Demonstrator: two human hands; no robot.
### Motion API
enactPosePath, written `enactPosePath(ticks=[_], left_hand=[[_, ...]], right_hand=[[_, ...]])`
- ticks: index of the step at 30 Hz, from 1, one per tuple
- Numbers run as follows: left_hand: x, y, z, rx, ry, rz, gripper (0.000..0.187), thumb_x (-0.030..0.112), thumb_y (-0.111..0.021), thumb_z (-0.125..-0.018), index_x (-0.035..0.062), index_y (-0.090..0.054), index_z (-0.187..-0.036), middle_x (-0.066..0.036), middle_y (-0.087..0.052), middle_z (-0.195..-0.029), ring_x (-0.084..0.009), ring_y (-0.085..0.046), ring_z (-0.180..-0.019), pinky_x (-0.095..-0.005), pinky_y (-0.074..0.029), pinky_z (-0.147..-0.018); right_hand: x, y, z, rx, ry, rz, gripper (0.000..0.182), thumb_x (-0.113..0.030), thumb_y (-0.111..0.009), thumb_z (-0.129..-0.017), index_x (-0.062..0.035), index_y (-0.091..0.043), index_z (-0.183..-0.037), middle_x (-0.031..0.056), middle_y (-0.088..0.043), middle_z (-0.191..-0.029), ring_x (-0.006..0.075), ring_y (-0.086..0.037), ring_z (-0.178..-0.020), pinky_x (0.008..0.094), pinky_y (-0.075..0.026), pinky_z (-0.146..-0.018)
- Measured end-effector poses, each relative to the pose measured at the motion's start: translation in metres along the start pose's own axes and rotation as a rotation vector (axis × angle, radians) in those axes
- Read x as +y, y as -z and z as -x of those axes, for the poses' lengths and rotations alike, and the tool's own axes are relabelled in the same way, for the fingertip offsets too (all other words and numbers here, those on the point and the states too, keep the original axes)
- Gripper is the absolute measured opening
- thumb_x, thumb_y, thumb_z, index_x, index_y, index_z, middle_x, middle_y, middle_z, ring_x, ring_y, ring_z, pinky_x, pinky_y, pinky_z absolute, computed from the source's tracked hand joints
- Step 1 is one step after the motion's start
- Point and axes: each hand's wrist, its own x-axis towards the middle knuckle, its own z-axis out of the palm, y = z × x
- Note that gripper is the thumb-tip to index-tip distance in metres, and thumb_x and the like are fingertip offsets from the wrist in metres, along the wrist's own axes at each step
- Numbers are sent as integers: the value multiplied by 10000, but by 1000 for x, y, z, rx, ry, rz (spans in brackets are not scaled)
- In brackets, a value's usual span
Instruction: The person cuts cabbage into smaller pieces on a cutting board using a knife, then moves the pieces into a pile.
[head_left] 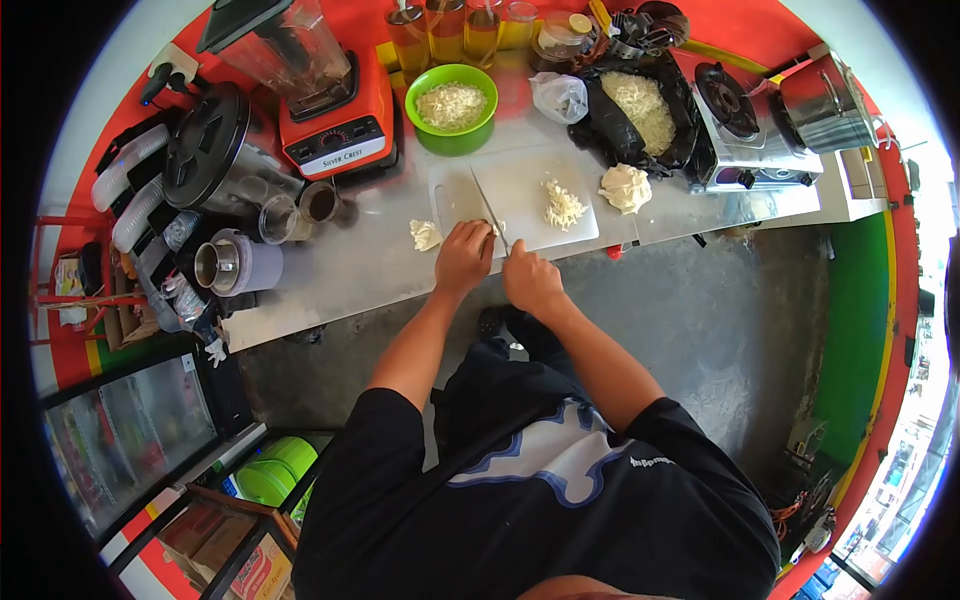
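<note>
My right hand (532,278) is wrapped round the handle of a knife (488,204), whose blade points away from me across a white cutting board (455,188). Close to the blade, at the board's near edge, my left hand (465,256) has its fingers curled down; what they press on is mostly hidden. A small pile of pale chopped strips (565,206) lies on the right half of the board. Left of my left hand is a pale, layered lump (425,235) on the metal table. A bigger whitish lump (626,188) sits just right of the board.
Behind the board stands a green bowl (455,138) of pale shreds. A black plastic bag (620,130) holds more shreds. An orange-red blender (340,140) and a dark-lidded container (208,150) stand left; a stove (765,170) with a steel pot (825,105) is right.
</note>
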Motion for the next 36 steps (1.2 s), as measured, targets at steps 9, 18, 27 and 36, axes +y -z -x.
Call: enactPosePath(ticks=[9,18,27,36], left_hand=[[2,2,-1,-22,20,9,95,53,-674,-856,55,-661,-949,-75,-631,-960,-298,-613,-927,-402,-517,-779],[-2,6,1,-7,25,61,129,48,-671,-847,43,-671,-976,-91,-621,-959,-298,-601,-935,-393,-516,-790],[-3,4,0,-22,41,67,130,16,-655,-838,21,-641,-967,-107,-616,-952,-310,-594,-939,-406,-513,-813],[-4,4,0,-33,42,51,141,23,-648,-847,21,-620,-985,-109,-618,-970,-312,-587,-957,-405,-508,-826]], right_hand=[[-2,-4,-10,-7,10,-31,191,-127,-498,-948,16,-473,-1073,268,-713,-927,423,-722,-881,497,-587,-774],[-7,-10,-11,-40,-59,-121,245,-201,-489,-974,17,-447,-1079,315,-690,-942,494,-680,-924,561,-543,-830],[-5,-3,-12,-88,-33,-142,224,-164,-514,-949,15,-430,-1054,339,-674,-990,514,-663,-961,571,-531,-846],[-6,-2,-18,-111,-7,-93,256,-192,-500,-970,18,-413,-1089,355,-663,-975,524,-658,-949,583,-525,-845]])
